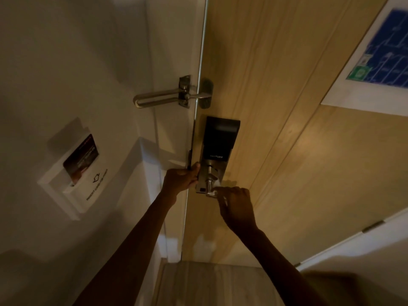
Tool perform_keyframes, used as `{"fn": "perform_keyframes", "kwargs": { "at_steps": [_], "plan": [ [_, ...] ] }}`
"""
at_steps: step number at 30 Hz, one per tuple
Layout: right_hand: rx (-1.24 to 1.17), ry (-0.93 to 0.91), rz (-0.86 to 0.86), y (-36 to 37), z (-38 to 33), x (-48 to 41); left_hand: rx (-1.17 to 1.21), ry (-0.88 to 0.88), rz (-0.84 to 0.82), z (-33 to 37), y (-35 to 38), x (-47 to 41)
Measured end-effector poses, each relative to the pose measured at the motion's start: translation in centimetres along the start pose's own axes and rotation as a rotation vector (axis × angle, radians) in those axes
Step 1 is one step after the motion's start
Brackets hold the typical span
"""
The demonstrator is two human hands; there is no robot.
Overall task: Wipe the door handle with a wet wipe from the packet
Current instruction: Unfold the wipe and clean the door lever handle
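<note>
Both bare arms reach forward. The left hand (181, 178) grips with curled fingers; the right hand (237, 205) pinches, knuckles up, wrist bent.

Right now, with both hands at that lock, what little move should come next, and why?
Probably slide the right hand with the white wipe outward along the door handle. The wipe sits near the handle's inner end beside the lock plate, so the rest likely needs wiping. The left hand braces the door's edge.

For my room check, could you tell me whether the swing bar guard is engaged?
Not engaged: the swing bar guard lies folded back against the wall, away from the door.
</note>
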State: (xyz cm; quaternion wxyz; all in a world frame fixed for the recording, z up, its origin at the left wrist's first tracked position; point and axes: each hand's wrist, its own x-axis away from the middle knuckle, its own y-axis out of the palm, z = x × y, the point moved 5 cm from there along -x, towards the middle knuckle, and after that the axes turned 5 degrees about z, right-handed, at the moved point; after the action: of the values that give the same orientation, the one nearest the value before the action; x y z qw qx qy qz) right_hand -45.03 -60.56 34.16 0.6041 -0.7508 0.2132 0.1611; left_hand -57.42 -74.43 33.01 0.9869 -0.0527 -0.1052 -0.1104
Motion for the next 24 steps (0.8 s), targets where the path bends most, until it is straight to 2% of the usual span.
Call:
{"fn": "perform_keyframes", "kwargs": {
  "at_steps": [3, 8, 12, 14, 15, 17, 20, 22, 24],
  "plan": [
    [-0.116, 0.250, -0.180, 0.5, 1.4, -1.9, -0.006, -0.014, -0.002, -0.1, 0.0, -0.1],
    [-0.445, 0.630, -0.457, 3.7, 1.9, -4.3, -0.037, -0.042, 0.014, -0.4, -0.2, -0.3],
    [-0.484, 0.655, -0.561, 5.1, 1.8, -4.3, -0.008, -0.071, 0.012, -0.4, -0.1, -0.5],
    [-0.467, 0.597, -0.569, 4.9, 1.7, -4.0, -0.002, -0.069, 0.013, -0.3, -0.2, -0.4],
    [-0.414, 0.530, -0.527, 4.4, 1.6, -3.8, -0.010, -0.066, 0.007, -0.2, -0.2, -0.3],
    [-0.323, 0.375, -0.302, 2.9, 1.5, -3.1, -0.029, -0.060, -0.006, 0.0, -0.2, -0.2],
    [-0.439, 0.251, 0.092, 0.6, 0.8, -1.1, -0.020, -0.054, 0.003, 0.3, -0.1, -0.2],
    [-0.560, 0.297, 0.203, 0.0, 0.2, 0.6, -0.026, -0.050, 0.004, 0.3, -0.2, -0.3],
    [-0.747, 0.516, 0.176, 1.1, 0.1, 2.9, -0.010, -0.089, -0.002, 0.1, -0.2, -0.5]
  ]
}}
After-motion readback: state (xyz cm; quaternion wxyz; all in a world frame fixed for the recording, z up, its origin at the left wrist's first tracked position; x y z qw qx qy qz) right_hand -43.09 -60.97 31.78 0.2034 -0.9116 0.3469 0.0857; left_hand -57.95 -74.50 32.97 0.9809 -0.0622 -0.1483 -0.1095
